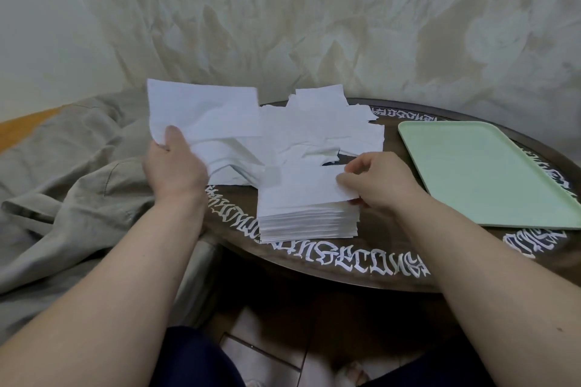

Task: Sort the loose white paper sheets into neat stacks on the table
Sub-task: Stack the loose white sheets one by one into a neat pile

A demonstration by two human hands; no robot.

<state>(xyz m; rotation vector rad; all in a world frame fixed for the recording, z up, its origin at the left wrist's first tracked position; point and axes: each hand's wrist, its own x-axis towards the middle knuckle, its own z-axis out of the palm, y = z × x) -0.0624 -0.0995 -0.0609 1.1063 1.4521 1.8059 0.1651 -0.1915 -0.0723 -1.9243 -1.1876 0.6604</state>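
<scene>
While your right hand (374, 181) pinches the top sheet (301, 185) on the neat stack (308, 223) | left hand (176, 163) grips a lifted loose sheet (204, 113) | risk: dragging skews the stack, or the loose pile (314, 132) slides off the table (361, 264).

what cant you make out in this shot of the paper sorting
Head view:
- Table: its middle is hidden under the loose sheets.
- Neat stack: sheet count, edges too fine.
- Rim lettering: too stylised to read.
- Left hand: fingers hidden behind the held sheet.
</scene>
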